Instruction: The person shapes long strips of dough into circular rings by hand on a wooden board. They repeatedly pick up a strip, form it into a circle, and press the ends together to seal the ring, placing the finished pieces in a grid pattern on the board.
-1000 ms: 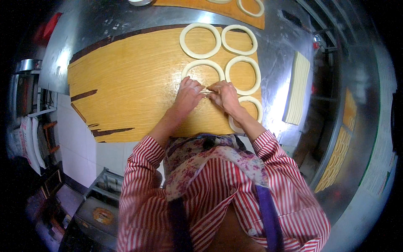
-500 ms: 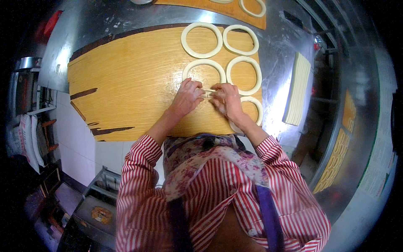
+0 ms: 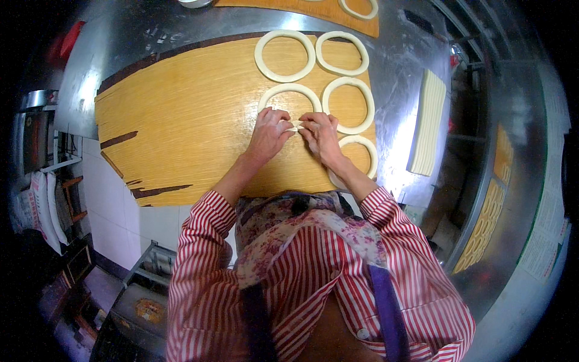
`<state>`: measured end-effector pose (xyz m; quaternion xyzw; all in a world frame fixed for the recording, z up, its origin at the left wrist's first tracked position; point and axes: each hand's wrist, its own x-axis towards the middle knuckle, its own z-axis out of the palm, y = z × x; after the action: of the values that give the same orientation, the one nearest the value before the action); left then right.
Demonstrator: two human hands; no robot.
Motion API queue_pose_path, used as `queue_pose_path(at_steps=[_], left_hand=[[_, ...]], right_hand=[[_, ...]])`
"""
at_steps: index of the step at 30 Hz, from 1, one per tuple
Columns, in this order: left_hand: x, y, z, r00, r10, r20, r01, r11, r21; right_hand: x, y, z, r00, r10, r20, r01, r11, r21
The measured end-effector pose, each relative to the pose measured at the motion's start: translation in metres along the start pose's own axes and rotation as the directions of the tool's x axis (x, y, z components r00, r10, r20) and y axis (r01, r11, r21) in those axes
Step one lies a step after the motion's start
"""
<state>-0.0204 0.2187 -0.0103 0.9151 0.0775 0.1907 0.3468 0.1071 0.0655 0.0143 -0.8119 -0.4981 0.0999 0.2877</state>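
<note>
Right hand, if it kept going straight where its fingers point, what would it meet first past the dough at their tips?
The right hand would likely meet the left hand, facing it just across the dough, though depth is hard to judge.

Free board (image 3: pixel 175 127) left, dough rings (image 3: pixel 371 107) right

The hands (image 3: pixel 269 131) partly hide one dough ring (image 3: pixel 291 87).

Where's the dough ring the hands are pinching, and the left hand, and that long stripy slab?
Dough ring (image 3: pixel 289 88): head view, on its far curve.
Left hand (image 3: pixel 269 133): head view, on the back of the hand.
Long stripy slab (image 3: pixel 428 123): head view, middle of its top.
</note>
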Motion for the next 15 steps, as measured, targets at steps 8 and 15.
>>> queue_pose_path(at_steps=[8,15], left_hand=[[-0.001,-0.001,0.011,0.999,-0.009,-0.040,0.009,1.000,-0.004],[-0.006,-0.004,0.020,0.998,-0.030,-0.050,0.032,0.999,0.031]], right_hand=[[0.001,0.000,0.005,0.993,-0.109,-0.039,0.108,0.994,-0.029],[-0.002,-0.003,-0.003,0.989,-0.146,-0.014,0.145,0.988,-0.051]])
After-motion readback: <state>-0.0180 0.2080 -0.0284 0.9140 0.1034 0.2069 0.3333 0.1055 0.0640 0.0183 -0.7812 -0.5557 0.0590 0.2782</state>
